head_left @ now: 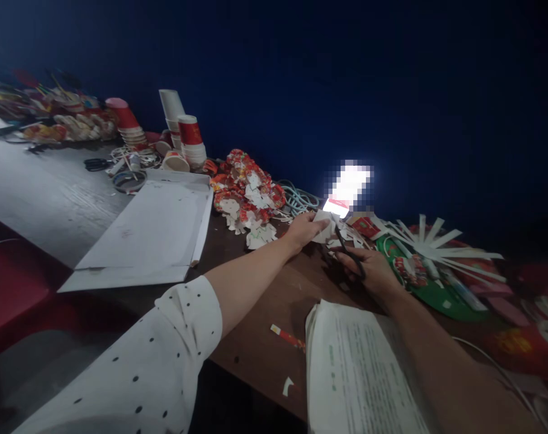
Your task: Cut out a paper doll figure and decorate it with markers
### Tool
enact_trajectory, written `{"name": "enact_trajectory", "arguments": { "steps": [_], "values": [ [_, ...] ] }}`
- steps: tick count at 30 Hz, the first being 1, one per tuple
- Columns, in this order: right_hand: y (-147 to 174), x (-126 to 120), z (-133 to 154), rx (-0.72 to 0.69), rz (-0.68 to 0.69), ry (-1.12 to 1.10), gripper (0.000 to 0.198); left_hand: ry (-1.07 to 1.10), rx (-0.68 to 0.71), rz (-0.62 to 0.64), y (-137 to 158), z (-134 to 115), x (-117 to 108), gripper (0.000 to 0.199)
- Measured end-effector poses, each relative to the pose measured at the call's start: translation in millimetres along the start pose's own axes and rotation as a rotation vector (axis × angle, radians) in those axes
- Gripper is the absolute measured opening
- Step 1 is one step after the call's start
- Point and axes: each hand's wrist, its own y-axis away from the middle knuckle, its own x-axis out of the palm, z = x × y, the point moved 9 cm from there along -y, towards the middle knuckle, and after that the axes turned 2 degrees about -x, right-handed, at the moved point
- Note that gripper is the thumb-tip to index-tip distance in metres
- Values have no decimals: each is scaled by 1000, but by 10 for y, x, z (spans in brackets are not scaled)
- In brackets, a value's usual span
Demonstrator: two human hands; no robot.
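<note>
My left hand [306, 231] is closed on a small piece of white paper [323, 231], held up over the brown table [296, 283]. Black-handled scissors [346, 246] are in my right hand [368, 268], with fingers around the handle loops. Their blades point up and away, against the edge of the paper; whether they are cutting is too small to tell. Behind my hands glows a bright, pixelated screen [349, 184]. White scraps lie beneath the paper.
Left of my arm lies a white box lid [142, 226]. A heap of red and white cut-outs [246, 193] and stacked paper cups [191, 141] stand behind. To the right sits a green tray [450, 295] with a fan of white strips [431, 241]. An open book [355, 361] lies in front.
</note>
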Motion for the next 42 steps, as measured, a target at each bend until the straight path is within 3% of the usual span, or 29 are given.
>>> {"name": "enact_trajectory", "arguments": {
  "steps": [10, 35, 42],
  "values": [
    [-22, 32, -41, 3, 43, -2, 53, -26, 34, 0, -13, 2, -16, 23],
    [18, 65, 66, -11, -9, 29, 53, 18, 4, -6, 4, 48, 14, 22],
    [61, 29, 175, 4, -76, 21, 54, -137, 42, 46, 153, -54, 129, 22]
  ]
}}
